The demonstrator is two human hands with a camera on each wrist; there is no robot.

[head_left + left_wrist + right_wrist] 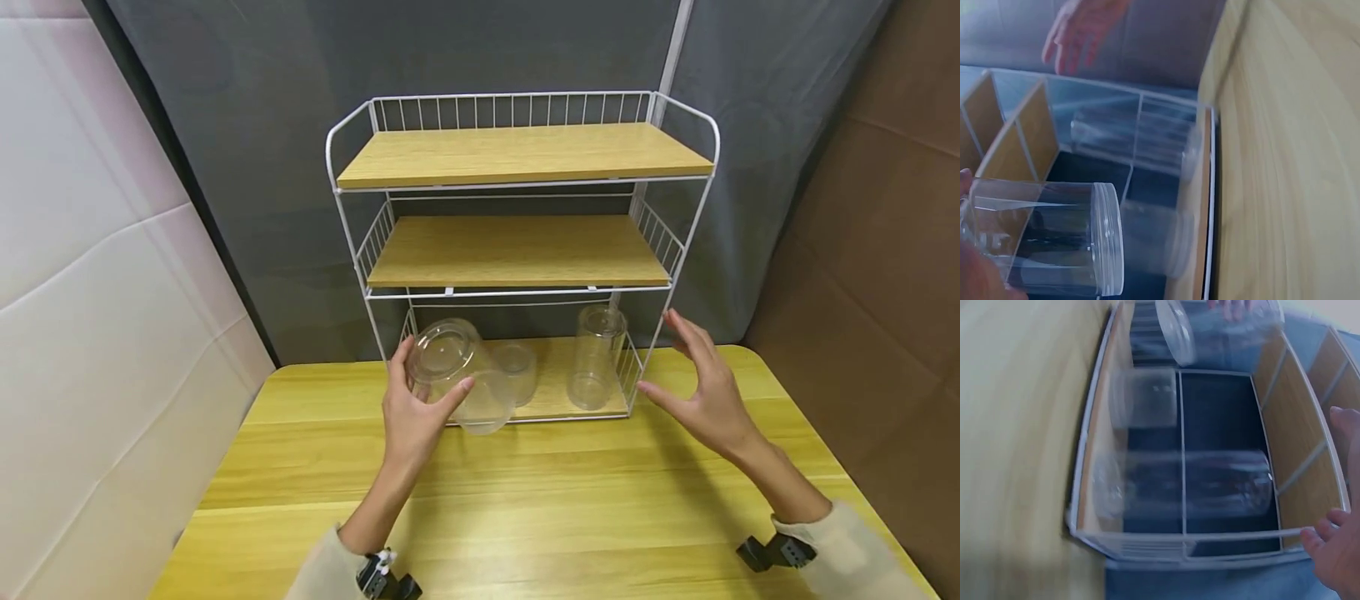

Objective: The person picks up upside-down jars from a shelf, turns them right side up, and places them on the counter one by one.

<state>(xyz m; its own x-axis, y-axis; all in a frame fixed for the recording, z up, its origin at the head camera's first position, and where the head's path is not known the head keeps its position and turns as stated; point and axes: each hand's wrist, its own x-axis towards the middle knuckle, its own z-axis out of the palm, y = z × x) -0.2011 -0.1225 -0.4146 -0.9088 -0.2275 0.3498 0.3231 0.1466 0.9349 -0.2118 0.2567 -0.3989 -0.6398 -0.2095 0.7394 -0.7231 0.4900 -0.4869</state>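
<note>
My left hand (414,421) grips a clear jar (476,383) between thumb and fingers, at the left front of the rack's bottom shelf (555,400). The jar tilts, and its ribbed end points down toward the shelf in the left wrist view. Behind it, partly overlapped, a short clear jar (519,373) stands on that shelf. A tall clear jar (596,362) stands upright at the shelf's right end. Just outside the rack's right front post, my right hand (708,400) holds nothing, its thumb and fingers spread apart.
The white wire rack has a wooden top shelf (525,154) and middle shelf (517,250) above the jars. Its wire side rails (658,233) flank the shelves. The rack stands at the back of a wooden table (540,508), before a grey curtain (247,167).
</note>
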